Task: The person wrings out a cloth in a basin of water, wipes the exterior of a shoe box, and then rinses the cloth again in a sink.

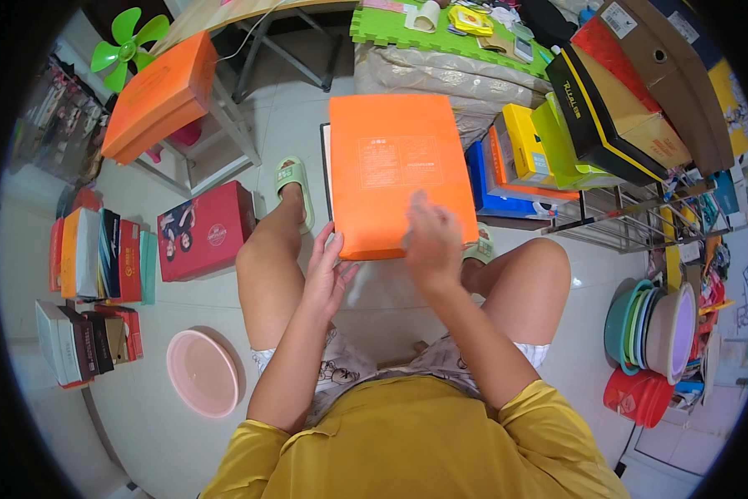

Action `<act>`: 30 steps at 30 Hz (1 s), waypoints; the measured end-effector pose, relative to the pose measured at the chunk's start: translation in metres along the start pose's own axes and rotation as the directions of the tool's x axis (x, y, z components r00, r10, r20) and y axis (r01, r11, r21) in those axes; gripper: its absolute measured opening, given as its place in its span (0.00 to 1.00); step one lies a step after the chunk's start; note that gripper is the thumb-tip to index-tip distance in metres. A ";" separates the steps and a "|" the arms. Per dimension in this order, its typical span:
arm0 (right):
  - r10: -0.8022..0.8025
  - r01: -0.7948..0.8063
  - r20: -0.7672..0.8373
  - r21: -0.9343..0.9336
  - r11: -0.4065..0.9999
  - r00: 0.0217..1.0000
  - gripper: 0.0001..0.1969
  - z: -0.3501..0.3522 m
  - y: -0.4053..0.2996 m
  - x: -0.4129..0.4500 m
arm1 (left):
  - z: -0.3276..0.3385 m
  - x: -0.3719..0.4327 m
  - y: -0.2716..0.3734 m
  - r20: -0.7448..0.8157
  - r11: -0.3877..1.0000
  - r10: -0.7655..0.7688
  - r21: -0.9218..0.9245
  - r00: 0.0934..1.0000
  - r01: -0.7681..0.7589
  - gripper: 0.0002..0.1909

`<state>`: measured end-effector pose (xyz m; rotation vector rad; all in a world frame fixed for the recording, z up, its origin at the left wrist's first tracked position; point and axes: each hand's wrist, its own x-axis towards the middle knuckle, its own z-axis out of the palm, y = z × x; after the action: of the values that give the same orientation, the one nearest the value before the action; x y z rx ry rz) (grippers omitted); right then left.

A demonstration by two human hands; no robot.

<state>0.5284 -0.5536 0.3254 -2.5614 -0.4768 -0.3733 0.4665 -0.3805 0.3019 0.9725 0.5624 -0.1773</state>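
Note:
An orange cardboard box, with a panel of fine print on its upper face, is in front of me between my knees. Along its left side shows the dark edge of something underneath; I cannot tell what it is. My left hand touches the near left corner of the box, fingers apart. Motion blurs my right hand, which is over the near right part of the box. Its fingers are too smeared to show whether it presses on the surface or holds anything small.
A red shoebox and a pink basin are on the floor at left. Another orange box sits on a stool beside a green fan. Stacked shoeboxes and several nested basins stand at right.

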 end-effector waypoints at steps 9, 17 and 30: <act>-0.031 0.018 -0.225 -0.059 0.998 0.974 0.21 0.010 0.011 -0.007 | 0.011 -0.003 0.006 -0.053 0.966 -0.141 -0.225 0.989 0.126 0.31; -0.274 0.292 -0.128 0.165 0.942 0.953 0.22 0.053 -0.065 -0.003 | -0.007 0.011 -0.013 0.070 0.923 0.006 -0.383 0.997 0.022 0.24; -0.025 0.053 -0.194 0.140 0.989 0.981 0.19 0.018 -0.023 -0.007 | 0.004 0.002 -0.008 -0.014 0.986 -0.003 -0.166 1.000 0.000 0.21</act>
<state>0.5159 -0.5275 0.3173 -2.3509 -0.4659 -0.5724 0.4671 -0.3883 0.2967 0.8120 0.5816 -0.1228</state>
